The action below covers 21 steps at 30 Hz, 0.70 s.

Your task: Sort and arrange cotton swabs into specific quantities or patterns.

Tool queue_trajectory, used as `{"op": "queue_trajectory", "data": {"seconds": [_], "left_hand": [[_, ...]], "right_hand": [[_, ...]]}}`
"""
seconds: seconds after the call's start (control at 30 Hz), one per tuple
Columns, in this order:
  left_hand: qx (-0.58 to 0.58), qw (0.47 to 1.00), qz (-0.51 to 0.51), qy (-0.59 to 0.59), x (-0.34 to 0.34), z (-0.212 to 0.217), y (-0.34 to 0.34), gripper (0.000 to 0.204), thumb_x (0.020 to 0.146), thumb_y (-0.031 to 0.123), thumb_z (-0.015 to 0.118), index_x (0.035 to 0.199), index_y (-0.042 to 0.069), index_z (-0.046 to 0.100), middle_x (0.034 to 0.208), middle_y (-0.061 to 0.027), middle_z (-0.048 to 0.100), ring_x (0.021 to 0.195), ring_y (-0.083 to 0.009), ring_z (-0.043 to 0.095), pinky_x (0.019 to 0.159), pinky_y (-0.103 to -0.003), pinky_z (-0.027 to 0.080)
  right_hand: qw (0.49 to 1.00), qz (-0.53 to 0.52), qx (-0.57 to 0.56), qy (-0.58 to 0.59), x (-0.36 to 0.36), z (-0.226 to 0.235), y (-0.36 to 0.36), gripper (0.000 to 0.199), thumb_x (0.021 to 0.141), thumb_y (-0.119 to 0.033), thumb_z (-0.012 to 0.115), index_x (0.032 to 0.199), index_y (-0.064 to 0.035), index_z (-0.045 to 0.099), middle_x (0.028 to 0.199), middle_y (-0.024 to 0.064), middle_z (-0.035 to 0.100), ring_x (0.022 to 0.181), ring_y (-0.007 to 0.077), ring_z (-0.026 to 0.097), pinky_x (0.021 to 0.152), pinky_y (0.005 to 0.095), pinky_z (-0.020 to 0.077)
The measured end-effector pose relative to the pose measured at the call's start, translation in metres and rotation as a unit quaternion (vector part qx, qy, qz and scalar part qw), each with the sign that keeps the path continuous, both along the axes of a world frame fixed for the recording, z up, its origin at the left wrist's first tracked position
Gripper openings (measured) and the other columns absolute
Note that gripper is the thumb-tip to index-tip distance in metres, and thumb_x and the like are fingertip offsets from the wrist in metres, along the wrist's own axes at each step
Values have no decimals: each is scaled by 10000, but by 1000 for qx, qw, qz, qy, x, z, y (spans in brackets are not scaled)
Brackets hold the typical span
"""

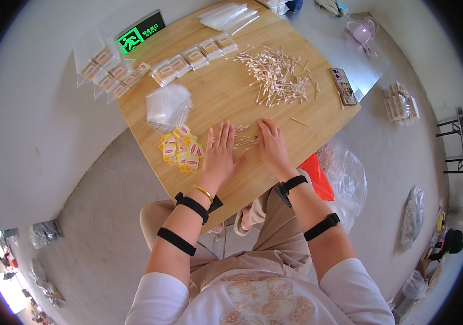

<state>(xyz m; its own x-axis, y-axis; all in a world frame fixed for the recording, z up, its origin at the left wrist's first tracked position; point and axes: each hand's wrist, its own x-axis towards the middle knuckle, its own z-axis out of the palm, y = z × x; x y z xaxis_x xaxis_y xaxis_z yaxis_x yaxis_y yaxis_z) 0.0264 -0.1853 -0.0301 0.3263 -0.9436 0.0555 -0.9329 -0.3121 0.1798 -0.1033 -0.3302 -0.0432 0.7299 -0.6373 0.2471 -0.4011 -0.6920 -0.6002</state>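
Note:
My left hand (220, 153) lies flat and open on the wooden table (220, 97), fingers spread. My right hand (272, 145) rests flat beside it, fingers together, holding nothing. Between the two hands lies a small bunch of cotton swabs (244, 140), touched by both hands' inner edges. A pile of small yellow and red labels (181, 149) sits just left of my left hand. A larger heap of cotton swabs (277, 76) is spread further back.
A stack of clear plastic bags (167, 106) lies behind the labels. Filled small packets (193, 58) form a row at the far edge, with more bags (226, 15) behind. A phone (343, 85) sits at the table's right corner. A red bag (318, 176) is under the table.

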Motion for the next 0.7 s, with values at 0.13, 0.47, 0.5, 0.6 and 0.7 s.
{"op": "queue_trajectory", "data": {"seconds": [0.13, 0.47, 0.5, 0.6, 0.7], "left_hand": [[-22, 998, -33, -49, 12, -6, 12, 842, 948, 591, 455, 1557, 48, 243, 1636, -125, 201, 1525, -287, 124, 1226, -533, 57], [19, 995, -77, -54, 10, 2, 20, 806, 941, 574, 480, 1567, 121, 252, 1645, -79, 190, 1528, -258, 121, 1209, -591, 44], [16, 996, -65, -56, 11, 3, 16, 801, 946, 578, 469, 1566, 119, 252, 1646, -80, 186, 1528, -253, 122, 1209, -592, 45], [12, 997, -56, -58, 16, 3, 6, 795, 956, 583, 448, 1565, 111, 252, 1644, -81, 191, 1527, -247, 131, 1208, -592, 45], [1, 997, -62, -55, 18, 5, -1, 798, 966, 588, 429, 1562, 90, 249, 1637, -89, 212, 1523, -247, 148, 1210, -585, 43]], "right_hand": [[996, -1, -67, 53, 6, -5, 14, 526, 938, -102, 525, 1446, -16, 419, 1516, 155, 387, 1445, 342, 297, 1198, 469, 235], [996, -24, -70, 58, 7, -2, 20, 504, 988, -151, 480, 1475, -48, 393, 1545, 137, 368, 1461, 316, 284, 1212, 453, 203], [995, -27, -79, 57, 8, -2, 22, 497, 988, -165, 477, 1463, -38, 409, 1541, 136, 376, 1457, 308, 293, 1210, 452, 210], [993, -36, -92, 58, 8, -2, 23, 485, 991, -185, 469, 1448, -27, 431, 1532, 135, 392, 1450, 300, 308, 1207, 448, 220], [992, -46, -103, 57, 7, -2, 23, 476, 994, -188, 462, 1441, -26, 440, 1522, 134, 405, 1443, 299, 322, 1205, 446, 227]]}}
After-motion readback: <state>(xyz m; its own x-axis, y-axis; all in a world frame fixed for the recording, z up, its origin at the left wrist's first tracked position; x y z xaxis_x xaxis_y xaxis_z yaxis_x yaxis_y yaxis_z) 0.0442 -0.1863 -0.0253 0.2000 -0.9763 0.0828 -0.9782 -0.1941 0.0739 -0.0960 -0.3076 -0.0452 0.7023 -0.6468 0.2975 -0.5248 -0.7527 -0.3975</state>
